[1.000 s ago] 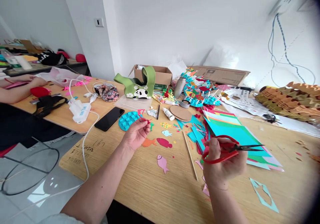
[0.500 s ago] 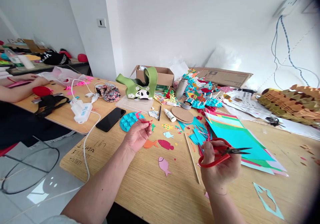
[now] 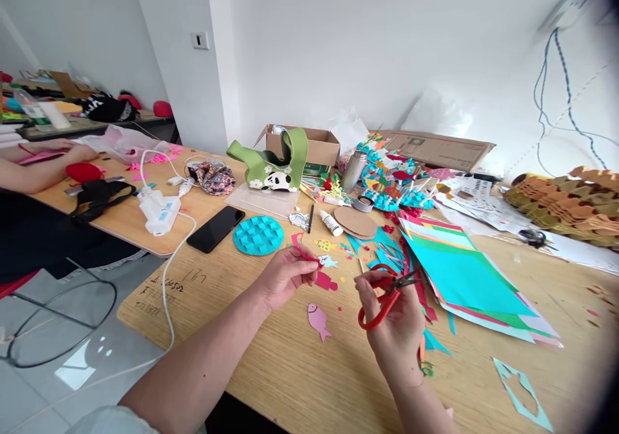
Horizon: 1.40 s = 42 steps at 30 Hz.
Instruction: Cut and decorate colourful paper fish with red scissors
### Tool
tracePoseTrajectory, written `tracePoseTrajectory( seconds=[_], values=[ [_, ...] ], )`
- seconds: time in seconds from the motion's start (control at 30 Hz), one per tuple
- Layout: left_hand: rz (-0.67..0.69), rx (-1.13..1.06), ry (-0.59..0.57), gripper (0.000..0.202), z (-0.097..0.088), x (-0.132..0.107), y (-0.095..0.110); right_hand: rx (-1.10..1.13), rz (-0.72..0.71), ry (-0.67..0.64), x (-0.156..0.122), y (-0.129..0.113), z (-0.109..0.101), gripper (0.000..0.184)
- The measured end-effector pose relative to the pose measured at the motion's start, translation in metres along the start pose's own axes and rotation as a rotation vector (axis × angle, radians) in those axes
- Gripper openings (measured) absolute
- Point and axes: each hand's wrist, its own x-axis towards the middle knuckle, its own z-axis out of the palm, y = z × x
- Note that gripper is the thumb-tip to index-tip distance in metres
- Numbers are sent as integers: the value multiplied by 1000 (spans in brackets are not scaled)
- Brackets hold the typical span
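My left hand (image 3: 286, 275) pinches a small red paper cutout (image 3: 305, 253) above the wooden table (image 3: 300, 376). My right hand (image 3: 393, 321) grips red-handled scissors (image 3: 382, 295), their dark blades pointing right, close to the left hand. Paper fish lie under and near the hands: a pink one (image 3: 317, 320), a red one (image 3: 327, 282), a pale blue one (image 3: 327, 262). A thin wooden stick (image 3: 360, 265) pokes out behind the right hand.
A stack of coloured paper sheets (image 3: 469, 279) lies to the right, a blue woven paper disc (image 3: 258, 235) and black phone (image 3: 215, 228) to the left. Glue bottle (image 3: 331, 223), cardboard disc (image 3: 356, 222), green panda bag (image 3: 271, 166) and boxes stand behind. Another person's arm (image 3: 33, 169) rests far left.
Both hands have drawn together toward the table's middle. The scissors swung left and in, now beside the red cutout; the view shifted slightly.
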Motion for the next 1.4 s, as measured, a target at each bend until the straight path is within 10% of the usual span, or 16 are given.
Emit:
tracePoseTrajectory(
  seconds=[0.37, 0.9, 1.4],
  values=[
    [-21, 246, -84, 23, 5, -2, -16, 53, 89, -236, -8, 8, 5, 23],
    [-13, 420, -83, 23, 6, -4, -15, 151, 203, -249, -10, 16, 9, 26],
    [167, -1, 257, 16, -12, 10, 14, 48, 63, 228, 10, -8, -6, 23]
  ],
)
